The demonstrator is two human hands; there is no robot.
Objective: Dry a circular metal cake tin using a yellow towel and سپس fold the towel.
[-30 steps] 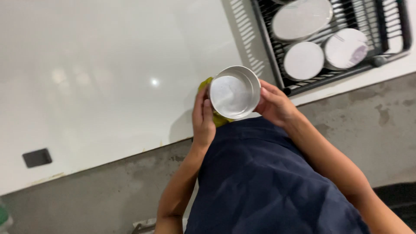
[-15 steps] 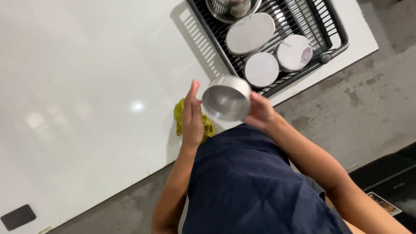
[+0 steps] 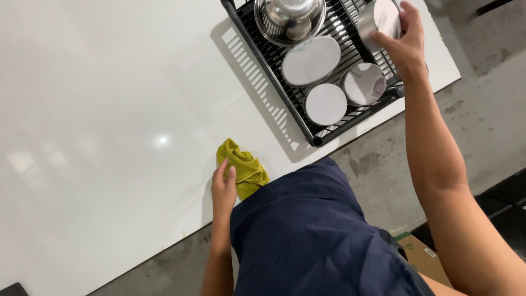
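Note:
My right hand [image 3: 405, 41] grips a round steel container [image 3: 378, 19] and holds it over the far right part of a black wire dish rack [image 3: 274, 55]. In the rack sit a steel bowl [image 3: 289, 19], a large steel lid [image 3: 311, 60] and two smaller round steel pieces [image 3: 326, 104] [image 3: 364, 83]. My left hand [image 3: 223, 189] rests on the white counter [image 3: 109, 109], fingers touching a crumpled yellow-green cloth [image 3: 244, 167] near the counter's front edge.
A dark blue garment [image 3: 312, 235] on my body fills the lower middle. Grey concrete floor [image 3: 482, 109] lies to the right, with a cardboard box [image 3: 419, 255] by my leg. A dark object [image 3: 11, 289] sits at the lower left corner.
My right hand carried the steel container away from my body and up over the rack. My left hand let go of it and dropped onto the cloth on the counter.

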